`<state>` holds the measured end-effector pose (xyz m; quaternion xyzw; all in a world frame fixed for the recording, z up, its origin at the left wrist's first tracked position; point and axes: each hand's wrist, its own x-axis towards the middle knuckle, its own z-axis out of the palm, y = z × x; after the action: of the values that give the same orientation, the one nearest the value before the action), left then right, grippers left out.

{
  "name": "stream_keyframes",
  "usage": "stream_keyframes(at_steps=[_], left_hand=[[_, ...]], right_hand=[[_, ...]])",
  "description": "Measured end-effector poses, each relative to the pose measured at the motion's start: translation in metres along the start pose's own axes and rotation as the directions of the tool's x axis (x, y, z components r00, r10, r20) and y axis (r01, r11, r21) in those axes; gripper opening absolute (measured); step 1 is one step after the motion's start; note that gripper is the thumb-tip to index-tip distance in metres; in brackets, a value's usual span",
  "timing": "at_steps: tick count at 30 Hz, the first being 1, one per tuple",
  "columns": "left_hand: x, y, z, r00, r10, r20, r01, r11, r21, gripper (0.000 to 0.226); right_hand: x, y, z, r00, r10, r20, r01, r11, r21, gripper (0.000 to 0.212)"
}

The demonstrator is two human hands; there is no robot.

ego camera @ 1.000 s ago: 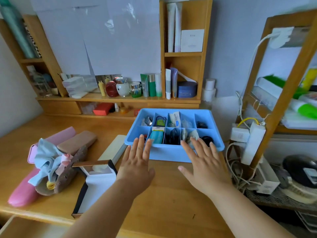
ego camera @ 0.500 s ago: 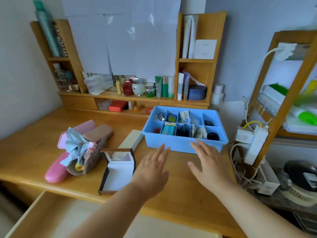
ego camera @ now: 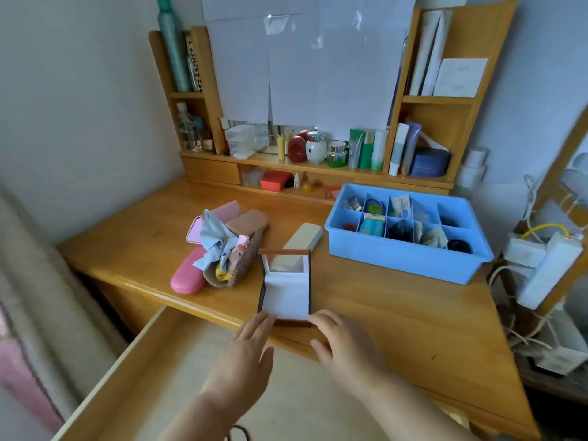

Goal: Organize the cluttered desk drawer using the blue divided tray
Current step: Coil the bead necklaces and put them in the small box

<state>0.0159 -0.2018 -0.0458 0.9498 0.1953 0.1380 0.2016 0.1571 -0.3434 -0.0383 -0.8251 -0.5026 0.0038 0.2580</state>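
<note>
Now that both have left the blue divided tray (ego camera: 401, 261), the left hand (ego camera: 245, 361) and right hand (ego camera: 343, 345) reach, fingers relaxed and holding nothing, for the open box (ego camera: 284, 292) at the desk (ego camera: 397, 319) edge, likely the next thing to sort.

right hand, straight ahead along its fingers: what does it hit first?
Most likely the open white-lined box: the right hand has its fingertips at the box's near edge already, though contact is unclear. The left hand flanks the other corner.

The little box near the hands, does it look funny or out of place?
A bit. The little box lies open with its lid up, right at the desk's front edge above the open drawer. Both hands, left and right, reach toward its near end. Nothing looks spilled or broken.
</note>
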Motion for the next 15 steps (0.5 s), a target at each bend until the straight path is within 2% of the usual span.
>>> stream_keyframes(at_steps=[3, 6, 9, 12, 15], left_hand=[[0.0, 0.017, 0.008, 0.999, 0.05, 0.005, -0.05, 0.999, -0.016, 0.055], [0.001, 0.044, 0.022, 0.99, 0.135, 0.047, -0.133, 0.991, -0.031, 0.054], [0.001, 0.077, 0.041, 0.971, 0.214, 0.11, -0.212, 0.977, -0.031, 0.055], [0.0, 0.104, 0.059, 0.957, 0.257, 0.134, -0.258, 0.966, -0.007, 0.057], [-0.003, 0.112, 0.063, 0.953, 0.261, 0.155, -0.263, 0.965, -0.009, 0.06]], right_hand=[[-0.017, 0.008, -0.004, 1.0, -0.017, 0.02, 0.019, 0.996, -0.09, 0.043], [-0.043, 0.019, -0.025, 0.999, 0.031, -0.044, -0.038, 0.987, -0.155, 0.032], [-0.077, 0.043, -0.045, 0.982, 0.078, -0.173, -0.104, 0.983, -0.152, 0.018], [-0.099, 0.063, -0.058, 0.964, 0.196, -0.179, -0.212, 0.974, -0.076, 0.005], [-0.104, 0.072, -0.06, 0.953, 0.228, -0.201, -0.245, 0.967, -0.065, 0.007]])
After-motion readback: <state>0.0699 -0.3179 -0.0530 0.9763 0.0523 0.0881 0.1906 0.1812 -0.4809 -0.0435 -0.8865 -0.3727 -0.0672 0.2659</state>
